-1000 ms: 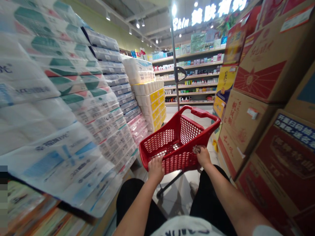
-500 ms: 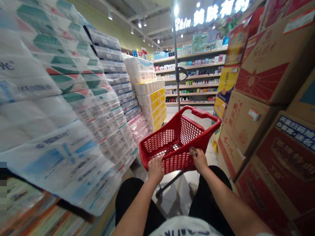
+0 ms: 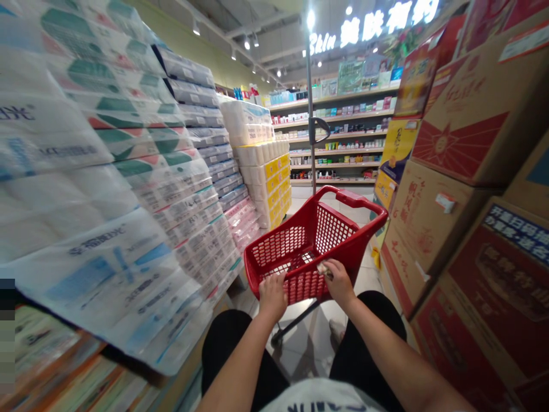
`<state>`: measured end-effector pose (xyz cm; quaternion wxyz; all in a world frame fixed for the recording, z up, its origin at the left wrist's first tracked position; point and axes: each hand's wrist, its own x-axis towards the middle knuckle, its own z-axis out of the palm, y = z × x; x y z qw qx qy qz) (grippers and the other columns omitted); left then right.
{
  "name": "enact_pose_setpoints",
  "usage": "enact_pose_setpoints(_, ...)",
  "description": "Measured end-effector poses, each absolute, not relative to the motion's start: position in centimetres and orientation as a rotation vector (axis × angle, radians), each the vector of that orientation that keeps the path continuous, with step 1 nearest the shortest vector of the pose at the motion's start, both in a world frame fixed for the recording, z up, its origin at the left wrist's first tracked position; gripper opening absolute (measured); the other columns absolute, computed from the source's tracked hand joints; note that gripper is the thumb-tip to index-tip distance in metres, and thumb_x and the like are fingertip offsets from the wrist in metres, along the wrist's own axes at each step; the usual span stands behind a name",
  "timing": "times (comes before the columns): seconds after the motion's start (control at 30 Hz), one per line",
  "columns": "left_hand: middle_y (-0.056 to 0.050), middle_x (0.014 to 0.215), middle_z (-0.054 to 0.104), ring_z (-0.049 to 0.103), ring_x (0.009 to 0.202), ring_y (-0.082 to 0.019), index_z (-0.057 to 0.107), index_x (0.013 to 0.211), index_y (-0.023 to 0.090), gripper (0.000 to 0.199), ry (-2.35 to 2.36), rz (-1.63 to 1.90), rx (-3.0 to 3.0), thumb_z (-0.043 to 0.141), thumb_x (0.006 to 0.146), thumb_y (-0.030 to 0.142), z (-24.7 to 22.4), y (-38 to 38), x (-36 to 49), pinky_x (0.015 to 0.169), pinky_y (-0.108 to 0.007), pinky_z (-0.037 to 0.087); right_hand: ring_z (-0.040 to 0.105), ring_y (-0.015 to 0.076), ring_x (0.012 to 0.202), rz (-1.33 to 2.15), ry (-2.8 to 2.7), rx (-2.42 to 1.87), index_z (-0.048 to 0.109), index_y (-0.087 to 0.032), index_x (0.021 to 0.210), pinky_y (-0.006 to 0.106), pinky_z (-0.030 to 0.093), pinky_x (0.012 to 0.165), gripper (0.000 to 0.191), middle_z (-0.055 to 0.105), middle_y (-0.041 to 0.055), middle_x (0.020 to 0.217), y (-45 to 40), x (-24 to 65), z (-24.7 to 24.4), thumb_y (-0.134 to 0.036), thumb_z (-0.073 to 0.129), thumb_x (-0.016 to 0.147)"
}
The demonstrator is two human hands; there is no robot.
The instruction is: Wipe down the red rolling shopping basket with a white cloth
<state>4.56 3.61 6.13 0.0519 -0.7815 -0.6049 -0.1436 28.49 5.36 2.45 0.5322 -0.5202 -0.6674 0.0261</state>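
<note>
"What are the two hands doing at your end?"

"From my remote seat I have the left hand (image 3: 273,294) at the red shopping cart (image 3: 354,246), its fingers bent over the near rim and gripping it; the right hand (image 3: 339,281) sits just beside, further along that same side, pinching a small crumpled pale thing (image 3: 322,268) between thumb and fingers; I cannot tell what that thing is, only that it is at the rim."

"And where does the cart stand?"

"Straight ahead of me on the tiled floor (image 3: 295,363), its handle (image 3: 351,199) at the far right; the dark knees (image 3: 223,346) are on either side of the near view, and a wheel (image 3: 277,339) shows below the left hand."

"What is around it?"

"On my left, tall stacks of wrapped packs (image 3: 195,214) lean up close; on my right, printed cartons (image 3: 461,131) are piled high; a grey pole (image 3: 309,74) rises behind the cart; well beyond it I see shelves (image 3: 351,153) lined with small goods; a lit sign (image 3: 373,26) glows above them."
</note>
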Motion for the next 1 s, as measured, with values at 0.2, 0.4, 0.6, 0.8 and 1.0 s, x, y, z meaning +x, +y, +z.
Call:
enact_pose_setpoints(0.2,-0.007,0.116,0.053,0.043,0.110,-0.024,0.045,0.130,0.021,0.055,-1.846,-0.463,-2.396,0.052,0.076,0.015,6.2,3.5,4.5,0.099,-0.040,0.028,0.054,0.0257,0.101,0.104,-1.651,-1.220,0.067,-0.018,0.098,0.044,0.048,0.093,0.036,0.061,0.0113,0.105,5.1,26.4,2.3,-0.002,0.053,0.068)
enact_pose_setpoints(0.4,-0.008,0.120,0.052,0.042,0.112,-0.024,0.044,0.132,0.021,0.057,-1.837,-0.464,-2.393,0.053,0.076,0.016,6.0,3.5,4.5,0.101,-0.041,0.027,0.055,0.0236,0.100,0.178,-1.794,-1.158,0.067,-0.019,0.099,0.040,0.049,0.092,0.047,0.061,0.0091,0.103,4.5,24.6,0.8,0.003,0.049,0.063)
enact_pose_setpoints(0.6,-0.008,0.119,0.052,0.043,0.112,-0.025,0.042,0.133,0.022,0.058,-1.833,-0.458,-2.408,0.052,0.076,0.016,6.0,3.3,4.4,0.100,-0.040,0.027,0.052,0.0237,0.109,0.099,-1.746,-1.129,0.063,-0.019,0.109,0.043,0.042,0.100,0.050,0.057,0.0107,0.114,4.3,23.3,1.3,0.002,0.049,0.067)
enact_pose_setpoints(0.8,-0.008,0.118,0.052,0.043,0.111,-0.025,0.043,0.132,0.022,0.058,-1.830,-0.493,-2.419,0.053,0.076,0.017,6.1,3.3,4.4,0.100,-0.041,0.027,0.053,0.0225,0.098,0.102,-1.816,-1.154,0.066,-0.019,0.098,0.040,0.044,0.094,0.041,0.060,0.0085,0.102,4.7,23.1,2.1,0.002,0.050,0.066)
enact_pose_setpoints(1.0,-0.008,0.118,0.052,0.043,0.111,-0.025,0.042,0.133,0.022,0.058,-1.819,-0.491,-2.417,0.053,0.076,0.018,5.9,3.3,4.3,0.100,-0.041,0.028,0.052,0.0221,0.092,0.081,-1.871,-1.172,0.067,-0.018,0.094,0.036,0.047,0.084,0.038,0.060,0.0082,0.096,4.5,22.7,2.2,0.002,0.050,0.067)
